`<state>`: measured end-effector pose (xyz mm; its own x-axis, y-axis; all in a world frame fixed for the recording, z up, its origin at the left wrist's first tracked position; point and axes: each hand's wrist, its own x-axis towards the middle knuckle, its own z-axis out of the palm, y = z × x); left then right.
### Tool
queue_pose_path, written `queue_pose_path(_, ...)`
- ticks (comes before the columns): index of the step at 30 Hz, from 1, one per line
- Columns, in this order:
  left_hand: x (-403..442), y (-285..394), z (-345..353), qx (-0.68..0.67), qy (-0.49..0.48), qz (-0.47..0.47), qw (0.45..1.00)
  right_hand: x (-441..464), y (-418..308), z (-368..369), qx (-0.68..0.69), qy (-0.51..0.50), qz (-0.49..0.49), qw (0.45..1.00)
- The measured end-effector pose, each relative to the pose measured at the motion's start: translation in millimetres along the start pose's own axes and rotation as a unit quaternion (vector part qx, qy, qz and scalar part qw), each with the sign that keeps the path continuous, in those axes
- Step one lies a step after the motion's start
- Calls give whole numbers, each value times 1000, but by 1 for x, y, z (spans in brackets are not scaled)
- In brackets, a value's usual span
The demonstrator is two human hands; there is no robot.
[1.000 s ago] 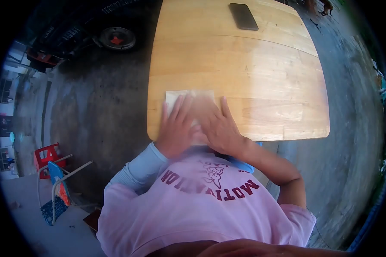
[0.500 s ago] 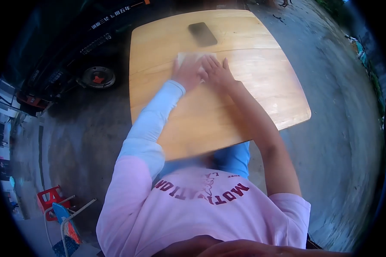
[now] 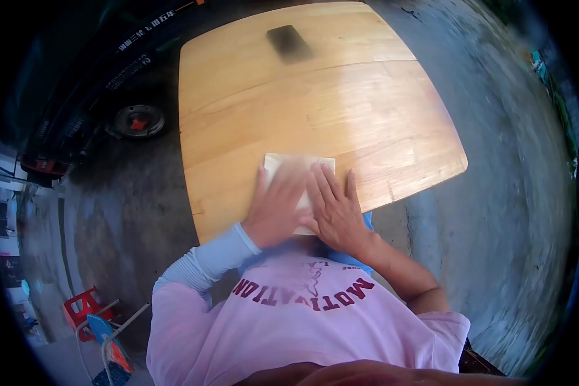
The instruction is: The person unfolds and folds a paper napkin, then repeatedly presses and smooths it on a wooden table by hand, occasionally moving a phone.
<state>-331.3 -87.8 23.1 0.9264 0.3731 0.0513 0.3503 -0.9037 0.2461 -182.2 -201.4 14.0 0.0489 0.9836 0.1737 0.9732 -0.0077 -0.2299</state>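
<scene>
A pale, flat square piece, perhaps cloth or paper, lies on the wooden table at its near edge. My left hand, below a light blue sleeve, rests palm down on its left part, fingers extended and somewhat blurred. Flat on the right part is my right hand, bare-armed, with its fingers spread and its outermost finger beyond the piece. The two hands are side by side, thumbs close together. Near the far edge of the table lies a dark phone.
A dark vehicle with a wheel stands on the left beyond the table. At lower left are a red stool and a chair with a blue back. Grey concrete floor surrounds the table.
Both hands and the pale piece first moved away across the table, then came back to the near edge beside my body. The view has also shifted.
</scene>
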Motion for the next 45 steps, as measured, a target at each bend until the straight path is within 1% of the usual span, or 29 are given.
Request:
queue_pose_path(3, 25, -18, -1, 21, 6, 15, 1000, 19, 20, 9, -35, 39, -2, 999)
queue_pose_path(6, 76, -39, 2, 53, 10, 4, 999, 59, 56, -9, -16, -46, 5, 999)
queue_pose_path(9, 143, -55, 3, 64, 12, -12, 998, 97, 103, 6, -73, 30, 15, 997)
queue_pose_path(11, 189, -64, 4, 71, 8, -16, 997, 135, 129, 0, -26, -21, 113, 993)
queue_pose_path(13, 222, -68, 4, 78, -1, -12, 997, 153, 152, -3, -33, -27, 134, 990)
queue_pose_path(16, 239, -55, -2, 59, -23, -37, 997, 153, 167, 1, -29, -15, 144, 989)
queue_pose_path(17, 237, -52, -3, 57, -22, -27, 998, 152, 170, 3, -25, -8, 143, 989)
queue_pose_path(18, 228, -50, -2, 54, -23, -18, 998, 145, 165, 2, -45, -21, 132, 990)
queue_pose_path(21, 189, -45, 15, 58, -2, 23, 998, 96, 129, -1, -74, 12, 118, 990)
queue_pose_path(22, 169, -37, 15, 62, 0, 43, 997, 76, 115, -3, -49, 28, 105, 993)
queue_pose_path(23, 145, -16, 0, 34, -20, 45, 998, 56, 101, -5, -24, 44, 90, 995)
queue_pose_path(24, 125, -15, 8, 27, 4, 83, 996, 38, 88, -3, -13, 58, 86, 994)
queue_pose_path(26, 92, -6, 13, 16, 3, 110, 994, 10, 64, 1, 2, 84, 84, 993)
queue_pose_path(28, 90, -6, 11, 8, -2, 126, 992, -3, 50, 2, 10, 110, 86, 990)
queue_pose_path(30, 97, -7, 8, 5, -14, 135, 991, 5, 59, 5, -37, 94, 104, 989)
queue_pose_path(34, 167, -29, 20, 82, 3, 140, 987, 41, 111, 8, -111, 78, 117, 984)
queue_pose_path(37, 233, -30, 21, 80, -12, 125, 989, 76, 155, -17, -65, 40, 170, 982)
queue_pose_path(39, 279, -28, 32, 92, -11, 135, 986, 84, 191, -24, -88, 24, 186, 978)
queue_pose_path(44, 377, 19, 40, 60, -39, 136, 988, 85, 283, -40, -86, 33, 248, 964)
queue_pose_path(45, 395, 28, 42, 67, -38, 142, 987, 82, 291, -50, -108, 8, 249, 963)
